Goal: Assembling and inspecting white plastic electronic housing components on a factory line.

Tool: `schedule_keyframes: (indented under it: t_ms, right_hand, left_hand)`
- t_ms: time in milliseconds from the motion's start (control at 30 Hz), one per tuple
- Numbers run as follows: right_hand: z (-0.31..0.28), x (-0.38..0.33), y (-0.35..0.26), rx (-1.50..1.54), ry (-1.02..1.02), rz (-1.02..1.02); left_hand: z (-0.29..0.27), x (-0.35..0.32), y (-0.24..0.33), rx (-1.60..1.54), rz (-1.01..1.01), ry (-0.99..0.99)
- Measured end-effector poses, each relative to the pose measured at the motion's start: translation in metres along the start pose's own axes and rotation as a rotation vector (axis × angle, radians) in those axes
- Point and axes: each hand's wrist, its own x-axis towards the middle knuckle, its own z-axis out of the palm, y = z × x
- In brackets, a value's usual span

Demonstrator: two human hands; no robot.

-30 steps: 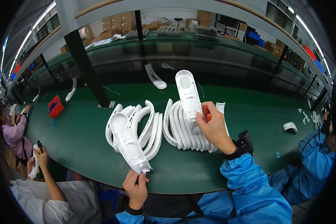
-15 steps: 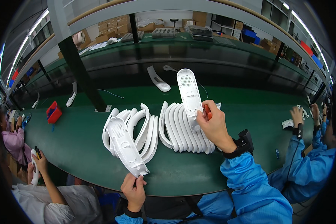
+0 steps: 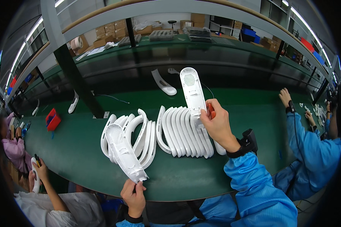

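My right hand [image 3: 220,123] grips the lower end of a long white plastic housing [image 3: 193,92], raised with its ribbed inside and round patch of small holes showing. An orange-red handled tool [image 3: 212,113] is also in this hand; its kind is hidden by the fingers. Low at the table's front edge, my left hand [image 3: 134,196] pinches the broken-looking end of a second white housing [image 3: 125,154], its inside facing up. That one lies tilted over a loose pile of curved white housings [image 3: 150,145]. Beside the pile, several more stand in a tight row [image 3: 178,132], below my right hand.
Another curved housing [image 3: 163,83] lies on the dark belt beyond. A red bin [image 3: 53,120] stands at the left, near a green post [image 3: 79,81]. Co-workers sit on both sides; one in a blue sleeve [image 3: 310,132] reaches over the green table [image 3: 201,178] at the right.
Both hands keep their grips on the housings and have barely moved. My view has shifted slightly. The blue-sleeved co-worker's arm at the right has stretched farther over the table.
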Motion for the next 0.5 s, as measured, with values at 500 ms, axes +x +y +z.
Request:
schedule_keyframes:
  t_ms: [500]
  right_hand:
    - [-0.034, 0.048, 0.050, -0.173, 0.146, -0.002]
  left_hand:
    - [0.000, -0.002, -0.009, 0.058, 0.022, -0.006]
